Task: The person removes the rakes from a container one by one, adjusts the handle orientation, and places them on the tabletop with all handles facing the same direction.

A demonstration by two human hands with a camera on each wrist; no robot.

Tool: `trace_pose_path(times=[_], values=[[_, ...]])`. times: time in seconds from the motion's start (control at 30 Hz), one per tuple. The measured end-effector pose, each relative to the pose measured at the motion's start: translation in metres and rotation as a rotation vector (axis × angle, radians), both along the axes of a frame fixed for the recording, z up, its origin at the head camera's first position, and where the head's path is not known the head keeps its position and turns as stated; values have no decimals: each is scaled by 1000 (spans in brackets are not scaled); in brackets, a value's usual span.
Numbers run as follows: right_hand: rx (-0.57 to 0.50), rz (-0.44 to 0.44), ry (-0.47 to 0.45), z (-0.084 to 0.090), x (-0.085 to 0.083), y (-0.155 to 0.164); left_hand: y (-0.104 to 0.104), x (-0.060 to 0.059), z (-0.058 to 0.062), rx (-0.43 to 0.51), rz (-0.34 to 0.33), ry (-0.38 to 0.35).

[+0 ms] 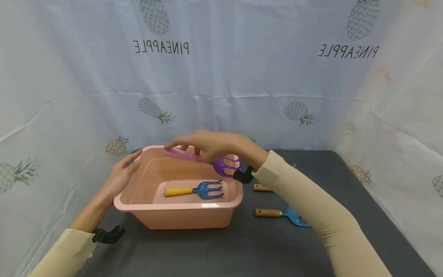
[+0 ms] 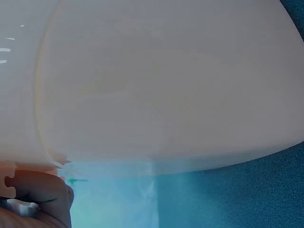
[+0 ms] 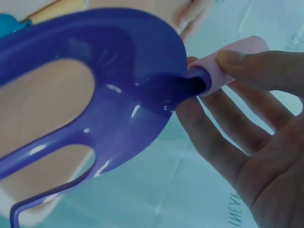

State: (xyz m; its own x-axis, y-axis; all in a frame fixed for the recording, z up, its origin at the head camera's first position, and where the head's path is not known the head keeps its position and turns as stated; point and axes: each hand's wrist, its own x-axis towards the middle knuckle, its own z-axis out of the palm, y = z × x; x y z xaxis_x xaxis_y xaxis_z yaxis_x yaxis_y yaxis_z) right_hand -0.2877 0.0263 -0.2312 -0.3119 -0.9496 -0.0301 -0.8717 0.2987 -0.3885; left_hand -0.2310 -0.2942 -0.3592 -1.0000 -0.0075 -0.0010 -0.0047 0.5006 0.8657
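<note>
A flat, dark grey tabletop (image 1: 207, 254) carries a rectangular pink plastic basin (image 1: 183, 218) with rounded corners, standing upright. Just to its right lies a hand tool with a brown wooden handle and a slotted blue head (image 1: 285, 214). Behind it rests a second brown wooden handle (image 1: 262, 187), its right end hidden.

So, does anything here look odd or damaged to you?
Yes, the hanging cloth: its PINEAPPLE lettering reads backwards, and tan marks show at its right, perhaps stains. Otherwise nothing stands out: the left hand grips the pink tub, the right hand holds a purple fork, and no spill or break shows.
</note>
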Motion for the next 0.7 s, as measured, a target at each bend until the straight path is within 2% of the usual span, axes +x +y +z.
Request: trace_pose_path(times=[0.17, 0.33, 0.5, 0.7], values=[[-24, -24, -16, 4, 13, 28, 1, 1, -3, 12, -1, 0], [8, -48, 57, 1, 23, 56, 0, -1, -3, -4, 7, 5], [45, -67, 90, -5, 36, 82, -1, -1, -2, -10, 4, 17], [87, -148, 113, -18, 50, 117, -3, 2, 0, 26, -27, -11]])
